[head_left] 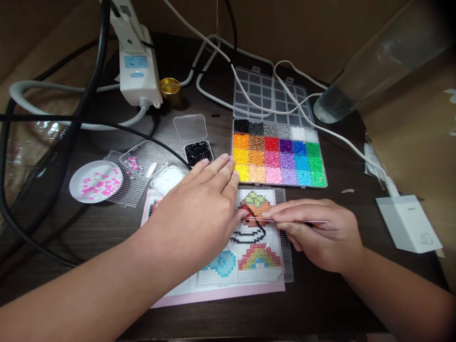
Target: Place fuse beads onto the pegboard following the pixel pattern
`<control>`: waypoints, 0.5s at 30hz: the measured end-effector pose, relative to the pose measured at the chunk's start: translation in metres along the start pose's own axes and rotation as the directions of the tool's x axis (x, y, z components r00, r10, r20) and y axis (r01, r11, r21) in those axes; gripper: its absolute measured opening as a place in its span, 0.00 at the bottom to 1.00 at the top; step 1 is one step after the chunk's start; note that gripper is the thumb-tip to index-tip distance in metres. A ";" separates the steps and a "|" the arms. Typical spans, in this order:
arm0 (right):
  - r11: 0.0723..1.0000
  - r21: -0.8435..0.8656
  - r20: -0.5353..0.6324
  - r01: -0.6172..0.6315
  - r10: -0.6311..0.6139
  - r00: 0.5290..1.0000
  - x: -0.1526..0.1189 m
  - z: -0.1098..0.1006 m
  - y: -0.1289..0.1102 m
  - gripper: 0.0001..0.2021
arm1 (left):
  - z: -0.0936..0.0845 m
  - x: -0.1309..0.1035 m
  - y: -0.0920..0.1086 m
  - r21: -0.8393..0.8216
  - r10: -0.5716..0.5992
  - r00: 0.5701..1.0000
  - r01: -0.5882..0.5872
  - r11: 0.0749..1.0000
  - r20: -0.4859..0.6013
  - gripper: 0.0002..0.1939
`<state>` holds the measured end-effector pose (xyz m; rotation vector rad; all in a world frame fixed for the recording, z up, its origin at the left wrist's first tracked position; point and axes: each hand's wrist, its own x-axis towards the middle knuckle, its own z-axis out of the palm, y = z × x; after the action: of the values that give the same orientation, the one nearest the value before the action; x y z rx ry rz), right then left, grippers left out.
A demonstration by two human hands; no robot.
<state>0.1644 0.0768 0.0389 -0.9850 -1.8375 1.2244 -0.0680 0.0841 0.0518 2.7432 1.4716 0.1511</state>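
- Two hands at the bead board (288, 251), which lies over the pattern sheet (228, 300) toward the desk's front edge, mid-width.
- Left hand (203, 204): flat, fingers together, thumb by the tool tip. Right hand (320, 232): pinching a slim pink tool (318, 221), likely tweezers. Can't tell if the tip holds a bead.
- Advice: steepen the tool, seat beads straight, don't nudge the black outline (263, 232). Keep the left palm light so the board won't creep.
- Dark desk (320, 304): colour tray (326, 175) behind the board, bead dish (74, 183) toward left edge, power strip (137, 80) at back-left corner, charger (408, 223) by right edge.
- Brown walls close in; cables cross the back.
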 end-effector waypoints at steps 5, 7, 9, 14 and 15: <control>0.997 0.007 -0.015 0.071 -0.071 0.997 0.001 0.000 0.003 0.18 | 0.001 0.000 0.001 0.020 0.027 0.998 -0.025 0.999 -0.060 0.29; 0.996 0.010 -0.024 0.086 -0.085 0.996 0.002 0.001 0.003 0.17 | 0.001 0.000 0.001 0.024 0.030 0.997 -0.028 0.999 -0.066 0.29; 0.996 0.009 -0.027 0.084 -0.083 0.996 0.002 0.001 0.003 0.18 | 0.001 -0.001 0.001 0.029 0.032 0.997 -0.030 0.999 -0.073 0.29; 0.997 0.024 -0.024 0.069 -0.068 0.997 0.000 0.000 0.002 0.19 | 0.000 -0.002 0.002 0.033 0.042 0.996 -0.040 0.999 -0.077 0.28; 0.998 0.033 -0.028 0.061 -0.060 0.998 0.000 0.000 0.002 0.19 | 0.000 -0.002 0.002 0.030 0.038 0.996 -0.035 0.999 -0.077 0.27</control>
<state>0.1652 0.0774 0.0372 -0.9169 -1.8066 1.1969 -0.0674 0.0818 0.0519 2.8186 1.4527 0.2418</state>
